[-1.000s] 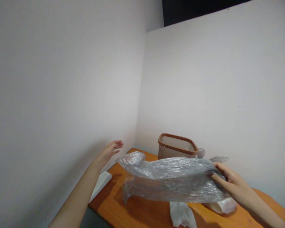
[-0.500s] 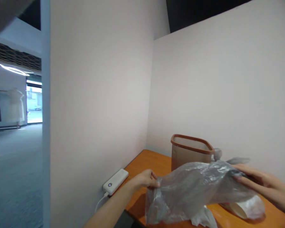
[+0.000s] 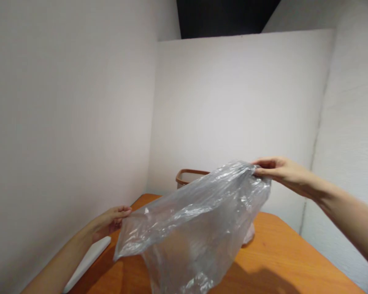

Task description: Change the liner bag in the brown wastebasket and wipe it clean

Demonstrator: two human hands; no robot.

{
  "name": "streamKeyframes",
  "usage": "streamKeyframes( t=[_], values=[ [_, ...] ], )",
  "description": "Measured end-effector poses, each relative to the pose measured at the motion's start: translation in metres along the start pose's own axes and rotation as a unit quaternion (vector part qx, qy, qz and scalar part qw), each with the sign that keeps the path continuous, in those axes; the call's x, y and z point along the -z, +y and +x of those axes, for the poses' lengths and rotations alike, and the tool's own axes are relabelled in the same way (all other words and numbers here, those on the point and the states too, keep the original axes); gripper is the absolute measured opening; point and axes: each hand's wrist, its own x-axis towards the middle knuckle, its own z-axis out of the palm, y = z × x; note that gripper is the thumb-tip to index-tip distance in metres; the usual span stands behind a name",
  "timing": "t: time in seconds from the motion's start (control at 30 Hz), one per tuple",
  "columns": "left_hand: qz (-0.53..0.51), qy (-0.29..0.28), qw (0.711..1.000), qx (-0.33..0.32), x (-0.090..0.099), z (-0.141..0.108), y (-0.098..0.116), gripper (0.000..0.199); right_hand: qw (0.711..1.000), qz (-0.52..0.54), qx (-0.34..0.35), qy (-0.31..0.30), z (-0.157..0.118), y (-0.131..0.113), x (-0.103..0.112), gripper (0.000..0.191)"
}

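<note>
Two bare hands hold a plastic bag (image 3: 196, 220) stretched between them above the tabletop (image 3: 282, 253). The right hand (image 3: 268, 168) is the higher one, thumb and fingers pinching a gathered bunch of the film at its upper right corner. The left hand (image 3: 113, 220), lower down, pinches the upper left corner between thumb and curled fingers.

The bag is thin, grey and see-through, finely creased, with bright glints along the folds; the orange of the wood shows through its middle. Its upper edge slopes up from left to right, and the slack lower part droops past the bottom of the view. Whether any print is on it cannot be told through the wrinkles and glare.

Just behind the bag stands a bin (image 3: 190, 172) with a brown rim. Only the left part of that rim and a strip of pale inner wall show; the bag hides the rest, contents included. A small pinkish thing (image 3: 249, 236) peeks out from behind the bag's right side, on the wood. Beside the left forearm, at the tabletop's left edge, lies a white slab (image 3: 90, 261). Pale walls (image 3: 233, 106) rise around.
</note>
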Motion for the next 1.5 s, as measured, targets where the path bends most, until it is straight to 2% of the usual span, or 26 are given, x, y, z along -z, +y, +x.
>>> streamKeyframes(
  t=[0.07,0.13,0.2,0.27,0.37,0.43,0.6,0.7,0.83,0.93,1.07,1.17,1.23,1.37,1.5],
  values=[
    [0.000,-0.075,0.997,0.033,0.001,0.016,-0.012,0.041,0.999,-0.027,-0.030,-0.033,0.006,-0.007,0.001,0.034],
    [0.018,-0.085,0.996,0.031,0.004,0.035,-0.022,0.042,0.999,-0.032,-0.025,-0.022,0.012,-0.012,0.002,0.030],
    [0.053,-0.053,0.997,0.013,0.007,0.053,-0.026,0.045,0.999,-0.028,-0.005,-0.022,0.019,-0.015,0.002,0.029],
    [0.083,-0.008,0.996,0.000,0.008,0.067,-0.019,0.048,0.998,-0.049,0.007,-0.025,0.025,-0.016,0.000,0.025],
    [0.111,0.054,0.991,-0.051,-0.001,0.076,0.012,0.051,0.995,-0.093,0.003,-0.018,0.035,-0.016,-0.008,0.023],
    [0.129,0.062,0.982,-0.125,-0.019,0.070,0.043,0.052,0.997,-0.081,0.000,-0.013,0.042,-0.018,-0.014,0.022],
    [0.132,0.002,0.952,-0.276,-0.085,0.035,0.114,0.054,0.998,-0.049,0.005,-0.047,0.058,-0.025,-0.027,0.020],
    [0.126,-0.038,0.939,-0.318,-0.119,0.019,0.139,0.050,0.996,-0.006,0.011,-0.085,0.069,-0.026,-0.034,0.020],
    [0.145,-0.131,0.925,-0.327,-0.151,0.014,0.159,0.040,0.991,0.022,-0.006,-0.129,0.079,-0.025,-0.044,0.022],
    [0.131,-0.203,0.917,-0.316,-0.174,0.022,0.162,0.046,0.982,0.074,-0.010,-0.171,0.084,-0.030,-0.051,0.027],
    [0.084,-0.359,0.887,-0.278,-0.205,0.035,0.144,0.068,0.967,0.126,0.016,-0.219,0.089,-0.033,-0.055,0.026],
    [0.059,-0.419,0.878,-0.223,-0.223,0.042,0.126,0.056,0.971,0.104,0.029,-0.215,0.093,-0.025,-0.055,0.020],
    [0.050,-0.436,0.880,-0.183,-0.229,0.045,0.119,0.047,0.977,0.080,0.044,-0.195,0.095,-0.019,-0.056,0.018],
    [0.062,-0.390,0.901,-0.180,-0.230,0.053,0.124,0.040,0.982,-0.022,0.115,-0.150,0.096,-0.016,-0.062,0.018],
    [0.013,-0.433,0.875,-0.218,-0.233,0.057,0.129,0.052,0.981,-0.076,0.150,-0.094,0.098,-0.017,-0.076,0.004]
  ],
)
